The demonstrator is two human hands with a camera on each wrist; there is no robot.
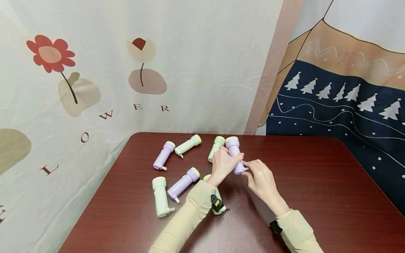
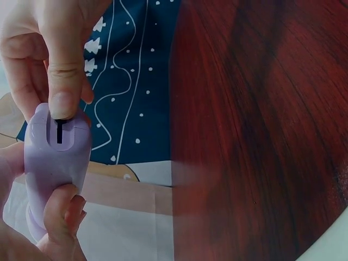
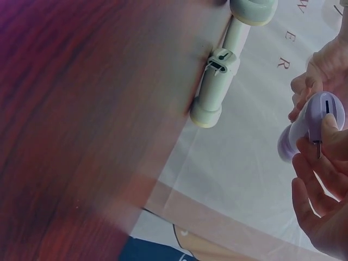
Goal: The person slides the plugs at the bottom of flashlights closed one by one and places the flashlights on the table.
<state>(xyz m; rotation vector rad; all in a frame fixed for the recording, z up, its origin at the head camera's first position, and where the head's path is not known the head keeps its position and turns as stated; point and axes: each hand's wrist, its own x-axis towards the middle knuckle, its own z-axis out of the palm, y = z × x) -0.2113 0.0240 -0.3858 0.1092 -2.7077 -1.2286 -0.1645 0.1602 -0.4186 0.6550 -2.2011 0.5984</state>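
Observation:
Raised above the table's far side is a purple flashlight, its wide head pointing away. My left hand grips its barrel, thumb across the near side. At the tail end, my right hand pinches the small fold-out plug, whose metal prong sticks out sideways. In the left wrist view, the right thumb presses by a dark slot in the tail. A green flashlight lies just behind the left hand. Another green flashlight is partly hidden under the left forearm.
On the left of the dark red table lie two more purple flashlights and two more green flashlights, plugs folded out. A patterned curtain hangs behind the table's far edge.

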